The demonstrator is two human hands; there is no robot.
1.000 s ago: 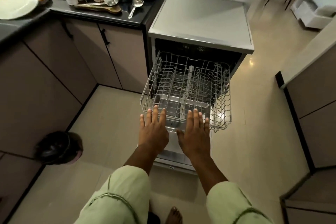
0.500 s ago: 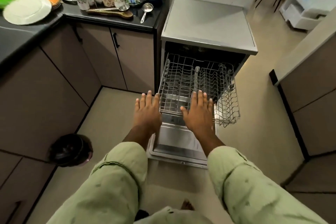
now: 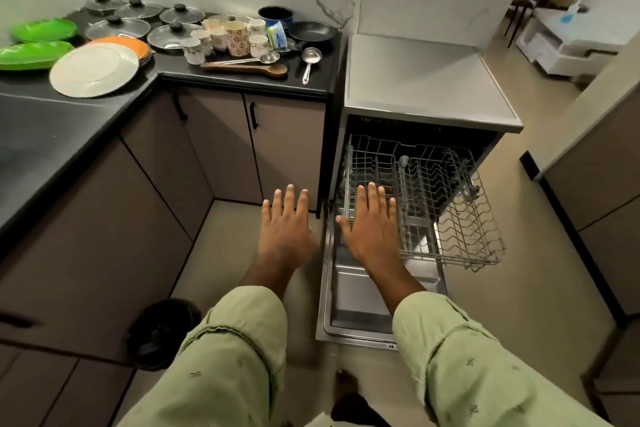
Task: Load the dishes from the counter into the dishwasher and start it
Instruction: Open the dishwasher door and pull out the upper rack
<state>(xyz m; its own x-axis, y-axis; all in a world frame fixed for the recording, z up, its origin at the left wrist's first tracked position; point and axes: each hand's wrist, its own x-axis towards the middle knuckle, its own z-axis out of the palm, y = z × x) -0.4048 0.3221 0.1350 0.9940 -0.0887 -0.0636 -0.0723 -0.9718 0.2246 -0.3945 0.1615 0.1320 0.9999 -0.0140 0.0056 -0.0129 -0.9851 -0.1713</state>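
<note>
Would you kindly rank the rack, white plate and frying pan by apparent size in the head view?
rack
white plate
frying pan
The rack is nearest and the pan farthest, so true sizes remain unsure.

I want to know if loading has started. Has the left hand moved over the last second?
Yes. The left hand has gone left, off the rack and past the left edge of the door.

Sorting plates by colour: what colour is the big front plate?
The plate is plain off-white; head view.
</note>
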